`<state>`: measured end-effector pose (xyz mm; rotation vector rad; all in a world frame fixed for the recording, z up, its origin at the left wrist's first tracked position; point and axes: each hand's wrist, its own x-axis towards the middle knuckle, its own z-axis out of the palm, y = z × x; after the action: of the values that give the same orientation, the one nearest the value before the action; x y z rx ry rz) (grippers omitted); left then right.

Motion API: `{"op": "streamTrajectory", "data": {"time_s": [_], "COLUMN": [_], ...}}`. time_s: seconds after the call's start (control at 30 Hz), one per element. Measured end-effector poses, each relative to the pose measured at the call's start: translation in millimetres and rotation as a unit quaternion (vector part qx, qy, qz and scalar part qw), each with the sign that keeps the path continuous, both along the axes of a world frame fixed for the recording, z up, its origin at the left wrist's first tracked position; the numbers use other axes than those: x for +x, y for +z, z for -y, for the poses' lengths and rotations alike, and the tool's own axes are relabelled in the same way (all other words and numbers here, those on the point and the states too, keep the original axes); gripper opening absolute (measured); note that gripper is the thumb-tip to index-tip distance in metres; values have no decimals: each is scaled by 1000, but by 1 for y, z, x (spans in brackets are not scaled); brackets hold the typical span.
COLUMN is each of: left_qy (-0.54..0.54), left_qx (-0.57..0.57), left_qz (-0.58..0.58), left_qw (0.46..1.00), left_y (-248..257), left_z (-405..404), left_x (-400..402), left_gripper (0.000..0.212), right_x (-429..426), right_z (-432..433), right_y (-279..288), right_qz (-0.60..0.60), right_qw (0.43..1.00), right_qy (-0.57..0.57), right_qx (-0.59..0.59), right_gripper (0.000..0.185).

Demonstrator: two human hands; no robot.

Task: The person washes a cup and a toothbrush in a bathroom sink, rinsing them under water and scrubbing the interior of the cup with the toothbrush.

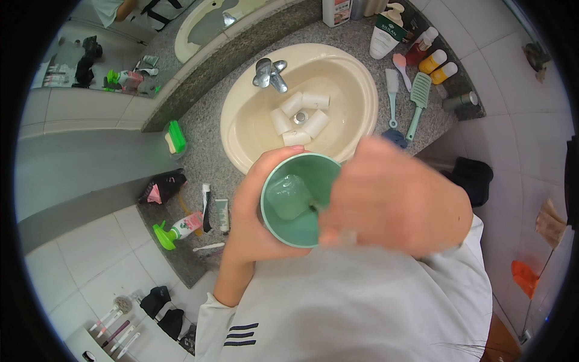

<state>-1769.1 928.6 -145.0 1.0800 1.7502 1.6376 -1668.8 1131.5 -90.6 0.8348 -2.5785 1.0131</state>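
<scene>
My left hand point(253, 217) is wrapped around a green cup point(277, 231), whose open mouth faces up at me. Inside, clear liquid or a wet shine shows on the bottom. My right hand point(384, 203) is blurred by motion and covers the cup's right rim, its fingers curled. A small dark spot shows in the cup beside those fingers; whether it belongs to something held is too blurred to tell. Just beyond the cup is a cream oval washbasin point(357, 122). Several short white cylinders point(316, 123) lie in it around the metal drain point(300, 118).
A chrome faucet point(270, 74) rises at the basin's back left. Right of the basin lie a green hairbrush point(420, 92), a white brush point(392, 90) and several bottles. On the left are a green soap dish point(177, 136), a spray bottle point(185, 226) and a tube point(222, 215).
</scene>
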Motion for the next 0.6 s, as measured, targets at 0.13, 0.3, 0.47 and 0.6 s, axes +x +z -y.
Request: {"op": "streamTrajectory", "data": {"time_s": [0.13,0.3,0.47,0.6], "left_qy": [4,-1,8,4], "left_qx": [1,-9,-8,4], "left_qz": [30,-1,7,10], "left_qw": [1000,1000,1000,1000], "left_y": [0,-4,-3,-1], "left_z": [1,4,5,5], "left_x": [-1,-7,-6,-5], "left_gripper": [90,91,93,94], "right_x": [-9,0,-3,-5], "right_z": [4,10,3,9], "right_y": [-6,-3,-4,-4], "right_qz": [-53,-3,-7,-7], "right_qw": [998,999,998,1000], "right_qy": [-39,22,-59,-24], "right_qx": [-4,-44,-7,-16], "right_gripper": [17,19,22,21]}}
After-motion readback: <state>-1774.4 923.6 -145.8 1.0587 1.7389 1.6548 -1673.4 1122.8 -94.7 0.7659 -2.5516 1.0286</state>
